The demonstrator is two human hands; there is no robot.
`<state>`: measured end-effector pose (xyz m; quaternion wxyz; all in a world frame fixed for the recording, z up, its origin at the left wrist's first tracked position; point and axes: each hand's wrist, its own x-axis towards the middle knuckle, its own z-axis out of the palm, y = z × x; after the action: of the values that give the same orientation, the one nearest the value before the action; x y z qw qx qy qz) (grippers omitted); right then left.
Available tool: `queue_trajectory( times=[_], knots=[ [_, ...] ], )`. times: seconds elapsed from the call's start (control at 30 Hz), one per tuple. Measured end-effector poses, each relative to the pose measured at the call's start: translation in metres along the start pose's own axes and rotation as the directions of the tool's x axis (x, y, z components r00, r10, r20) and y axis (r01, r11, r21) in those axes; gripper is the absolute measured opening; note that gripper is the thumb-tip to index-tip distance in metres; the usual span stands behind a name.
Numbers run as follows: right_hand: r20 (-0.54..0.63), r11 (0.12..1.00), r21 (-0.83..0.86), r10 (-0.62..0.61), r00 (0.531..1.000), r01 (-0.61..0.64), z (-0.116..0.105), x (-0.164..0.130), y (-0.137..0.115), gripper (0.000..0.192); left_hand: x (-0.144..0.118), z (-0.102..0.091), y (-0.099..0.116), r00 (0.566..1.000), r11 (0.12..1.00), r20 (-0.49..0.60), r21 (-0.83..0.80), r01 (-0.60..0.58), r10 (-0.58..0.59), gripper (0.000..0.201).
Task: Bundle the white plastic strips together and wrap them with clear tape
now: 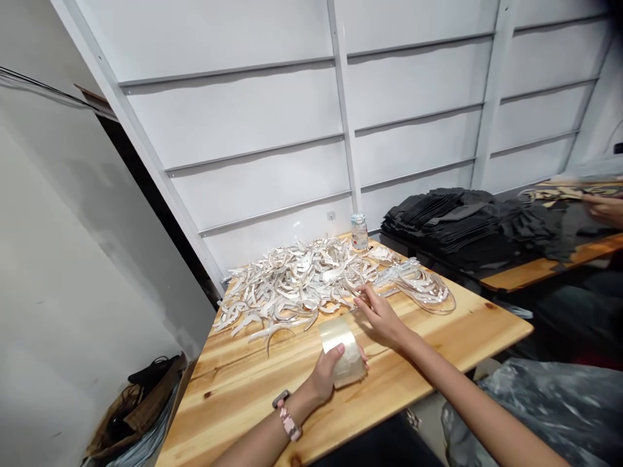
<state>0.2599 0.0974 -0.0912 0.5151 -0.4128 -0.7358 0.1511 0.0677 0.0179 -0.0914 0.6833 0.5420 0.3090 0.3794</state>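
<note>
Hands are working at a wooden table. Left hand is gripping a stack of shiny sheets, pressing it on the table near its front edge. Right hand, fingers loose and holding nothing, is touching the edge of a silvery strip pile. Bottle is standing behind the pile.

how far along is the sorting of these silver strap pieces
Early, it seems. The left hand holds a small stack of silvery pieces; the right hand reaches into the pile of strap pieces. Most of that pile is unsorted on the wooden table.
</note>
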Motion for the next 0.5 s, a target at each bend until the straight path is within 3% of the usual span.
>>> queue_trajectory(
  times=[0.13, 0.27, 0.33, 0.4, 0.47, 0.5],
  knots=[
    [-0.077, 0.999, 0.026, -0.019, 0.997, 0.021, -0.003, 0.004, -0.002, 0.030, 0.002, -0.001, -0.003, 1.000, 0.999, -0.001, -0.045, -0.015, 0.015, 0.056],
    [-0.221, 0.998, 0.043, -0.038, 0.974, 0.048, -0.017, -0.015, -0.028, 0.027, 0.010, -0.002, 0.002, 0.997, 0.972, -0.077, -0.230, -0.048, 0.031, 0.050],
    [-0.308, 0.997, 0.055, -0.030, 0.951, 0.050, -0.024, -0.049, -0.050, 0.024, 0.016, -0.002, 0.008, 0.987, 0.935, -0.153, -0.341, -0.096, 0.045, 0.048],
    [-0.444, 0.992, 0.122, 0.041, 0.895, 0.015, -0.023, -0.098, -0.074, 0.018, 0.021, -0.002, 0.015, 0.972, 0.898, -0.227, -0.414, -0.149, 0.056, 0.044],
    [-0.427, 0.965, 0.229, 0.220, 0.877, -0.130, -0.014, -0.150, -0.094, 0.013, 0.024, -0.001, 0.019, 0.962, 0.880, -0.266, -0.440, -0.178, 0.061, 0.041],
    [-0.352, 0.938, 0.289, 0.293, 0.889, -0.194, -0.006, -0.173, -0.101, 0.015, 0.024, 0.000, 0.019, 0.961, 0.881, -0.271, -0.437, -0.179, 0.061, 0.040]
  ],
)
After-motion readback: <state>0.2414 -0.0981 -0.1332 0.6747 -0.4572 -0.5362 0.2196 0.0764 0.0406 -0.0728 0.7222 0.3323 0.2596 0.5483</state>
